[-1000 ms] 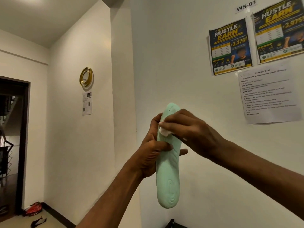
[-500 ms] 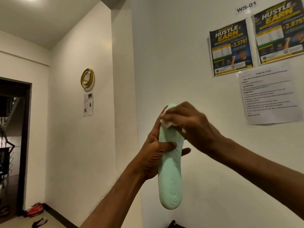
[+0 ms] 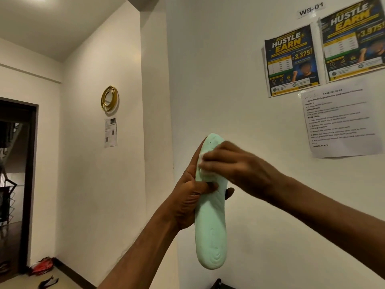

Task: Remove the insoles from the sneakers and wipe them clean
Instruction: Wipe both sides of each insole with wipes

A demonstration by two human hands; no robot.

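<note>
A pale mint-green insole (image 3: 210, 226) stands upright in front of the white wall, heel end down. My left hand (image 3: 190, 199) grips it round the middle, thumb across the front and fingers behind. My right hand (image 3: 233, 165) holds a small white wipe (image 3: 203, 163) against the insole's upper part, just below its toe end. The wipe is mostly hidden under my blurred fingers. No sneakers are in view.
Two posters (image 3: 291, 61) and a printed task sheet (image 3: 341, 119) hang on the wall at the right. A gold ring ornament (image 3: 109, 98) is on the left wall beside a dark doorway (image 3: 14, 184). Red footwear (image 3: 41, 265) lies on the floor below.
My right hand rubbed the wipe up to the insole's toe end and has come back down a little, now blurred. My left hand has kept its grip.
</note>
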